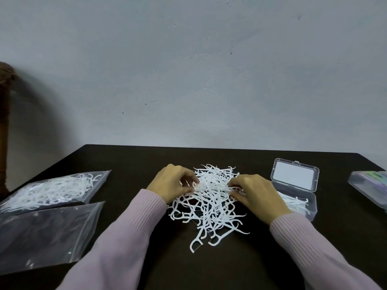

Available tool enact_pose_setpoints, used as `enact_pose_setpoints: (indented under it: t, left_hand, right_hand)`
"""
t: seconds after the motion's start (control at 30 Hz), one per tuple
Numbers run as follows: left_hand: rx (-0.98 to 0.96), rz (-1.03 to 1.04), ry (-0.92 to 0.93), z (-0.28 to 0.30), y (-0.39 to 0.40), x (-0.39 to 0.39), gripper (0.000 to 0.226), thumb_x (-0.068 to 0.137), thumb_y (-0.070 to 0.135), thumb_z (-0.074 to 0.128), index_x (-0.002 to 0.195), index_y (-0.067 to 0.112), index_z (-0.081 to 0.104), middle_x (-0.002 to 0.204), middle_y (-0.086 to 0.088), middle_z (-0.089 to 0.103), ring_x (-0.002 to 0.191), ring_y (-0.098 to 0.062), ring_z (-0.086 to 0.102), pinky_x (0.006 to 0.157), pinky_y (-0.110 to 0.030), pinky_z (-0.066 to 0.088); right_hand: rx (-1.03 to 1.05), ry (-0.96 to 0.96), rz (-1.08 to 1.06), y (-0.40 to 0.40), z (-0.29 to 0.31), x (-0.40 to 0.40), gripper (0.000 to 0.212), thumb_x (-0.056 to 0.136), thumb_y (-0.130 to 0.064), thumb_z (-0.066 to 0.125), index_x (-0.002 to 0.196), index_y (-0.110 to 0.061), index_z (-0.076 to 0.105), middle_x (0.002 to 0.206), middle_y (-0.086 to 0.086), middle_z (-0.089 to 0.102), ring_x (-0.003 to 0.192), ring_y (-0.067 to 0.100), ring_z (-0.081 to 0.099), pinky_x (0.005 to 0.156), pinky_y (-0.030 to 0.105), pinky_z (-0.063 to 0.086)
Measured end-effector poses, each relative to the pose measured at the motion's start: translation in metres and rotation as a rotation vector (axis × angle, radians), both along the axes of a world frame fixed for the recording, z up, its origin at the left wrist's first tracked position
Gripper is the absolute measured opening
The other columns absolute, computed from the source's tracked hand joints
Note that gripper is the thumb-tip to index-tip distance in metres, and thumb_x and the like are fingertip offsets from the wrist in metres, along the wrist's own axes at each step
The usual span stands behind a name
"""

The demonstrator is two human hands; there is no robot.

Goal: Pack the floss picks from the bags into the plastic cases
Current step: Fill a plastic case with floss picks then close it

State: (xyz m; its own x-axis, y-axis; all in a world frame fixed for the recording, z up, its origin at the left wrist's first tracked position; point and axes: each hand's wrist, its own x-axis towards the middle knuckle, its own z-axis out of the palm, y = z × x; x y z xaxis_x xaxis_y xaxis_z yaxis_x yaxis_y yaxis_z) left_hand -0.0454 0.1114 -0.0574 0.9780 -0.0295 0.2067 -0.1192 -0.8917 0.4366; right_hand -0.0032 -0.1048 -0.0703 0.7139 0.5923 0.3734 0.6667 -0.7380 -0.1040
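A loose heap of white floss picks (211, 206) lies in the middle of the dark table (240, 264). My left hand (172, 182) rests on the heap's left side, its curled fingers pinching picks. Opposite it, my right hand (256, 192) pinches picks at the heap's right side. Behind my right hand stands an open clear plastic case (297, 186), lid raised, with a few picks in its base. At the far left, a clear bag (52, 188) holds many picks, and an emptied clear bag (44, 233) lies in front of it.
More clear cases with coloured contents (370, 186) sit at the table's right edge. A brown wooden post (5, 122) stands beyond the table's left corner. A grey wall rises behind the table's far edge.
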Motion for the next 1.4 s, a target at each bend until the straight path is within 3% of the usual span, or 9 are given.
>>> enact_pose_setpoints:
  t: [0.4,0.53,0.67,0.83,1.0,1.1,1.2,1.3,1.4]
  left_hand:
    - [0.011,-0.032,-0.144,-0.002,-0.002,0.0,0.018,0.087,0.016,0.065,0.104,0.02,0.068,0.098,0.007,0.067,0.091,-0.004,0.06,0.088,-0.025,0.049]
    - [-0.072,-0.04,-0.18,-0.005,-0.001,0.001,0.017,0.085,0.011,0.066,0.1,0.019,0.069,0.095,0.005,0.066,0.088,-0.002,0.06,0.084,-0.02,0.05]
    - [-0.182,-0.064,-0.224,-0.004,-0.002,0.001,0.02,0.081,0.006,0.07,0.095,0.02,0.07,0.087,0.005,0.066,0.082,-0.003,0.061,0.08,-0.013,0.05]
    - [-0.315,-0.055,-0.254,0.0,-0.005,-0.001,0.019,0.078,0.007,0.073,0.091,0.02,0.072,0.083,0.004,0.067,0.077,-0.004,0.064,0.074,-0.012,0.051]
    - [-0.536,-0.038,-0.245,0.009,-0.007,-0.003,0.015,0.075,0.006,0.075,0.083,0.018,0.071,0.083,0.003,0.072,0.077,-0.004,0.068,0.068,-0.014,0.052]
    - [-0.679,-0.047,-0.248,0.012,-0.01,-0.003,0.017,0.074,0.006,0.075,0.082,0.021,0.072,0.079,0.002,0.072,0.079,-0.011,0.07,0.075,-0.02,0.055]
    - [-0.786,-0.082,-0.231,0.012,-0.022,0.0,0.02,0.075,0.001,0.073,0.08,0.02,0.071,0.075,0.005,0.072,0.075,-0.008,0.068,0.071,-0.018,0.054]
    - [-0.843,-0.118,-0.19,0.011,-0.039,0.005,0.016,0.076,0.0,0.072,0.085,0.013,0.071,0.089,-0.012,0.072,0.083,-0.018,0.067,0.078,-0.024,0.056]
    - [-0.847,-0.141,-0.162,0.013,-0.058,0.015,0.014,0.076,0.002,0.073,0.088,0.009,0.07,0.094,-0.019,0.07,0.086,-0.023,0.066,0.082,-0.029,0.054]
  right_hand:
    - [0.264,0.06,0.032,-0.006,0.002,0.002,0.024,0.091,-0.018,0.058,0.115,-0.014,0.059,0.104,0.0,0.068,0.093,0.017,0.063,0.082,0.034,0.051]
    - [0.443,0.102,0.017,-0.011,0.009,0.006,0.018,0.087,-0.016,0.064,0.105,-0.013,0.066,0.081,-0.007,0.062,0.07,0.0,0.056,0.066,0.005,0.044]
    - [0.571,0.175,-0.032,-0.016,0.014,0.006,0.017,0.083,-0.013,0.068,0.1,-0.011,0.07,0.073,-0.005,0.061,0.06,-0.005,0.054,0.06,0.0,0.038]
    - [0.743,0.318,-0.043,-0.019,0.017,0.008,0.016,0.083,-0.012,0.068,0.098,-0.014,0.072,0.07,-0.006,0.064,0.054,-0.007,0.056,0.051,0.005,0.042]
    - [0.917,0.464,-0.017,-0.025,0.019,0.011,0.016,0.082,-0.012,0.069,0.098,-0.014,0.071,0.071,0.008,0.067,0.058,0.013,0.054,0.046,0.014,0.043]
    - [0.972,0.508,0.003,-0.029,0.02,0.013,0.018,0.081,-0.012,0.069,0.099,-0.014,0.07,0.08,0.007,0.071,0.067,0.013,0.06,0.054,0.016,0.048]
    - [0.986,0.488,0.004,-0.039,0.025,0.015,0.018,0.081,-0.01,0.068,0.098,-0.016,0.07,0.084,0.002,0.071,0.074,0.009,0.063,0.064,0.014,0.05]
    - [0.908,0.404,-0.042,-0.059,0.035,0.019,0.019,0.08,-0.011,0.07,0.097,-0.019,0.07,0.087,-0.002,0.071,0.08,0.006,0.064,0.075,0.015,0.05]
    - [0.778,0.363,-0.092,-0.083,0.043,0.023,0.021,0.08,-0.013,0.069,0.098,-0.022,0.069,0.089,-0.005,0.069,0.081,0.001,0.062,0.075,0.014,0.048]
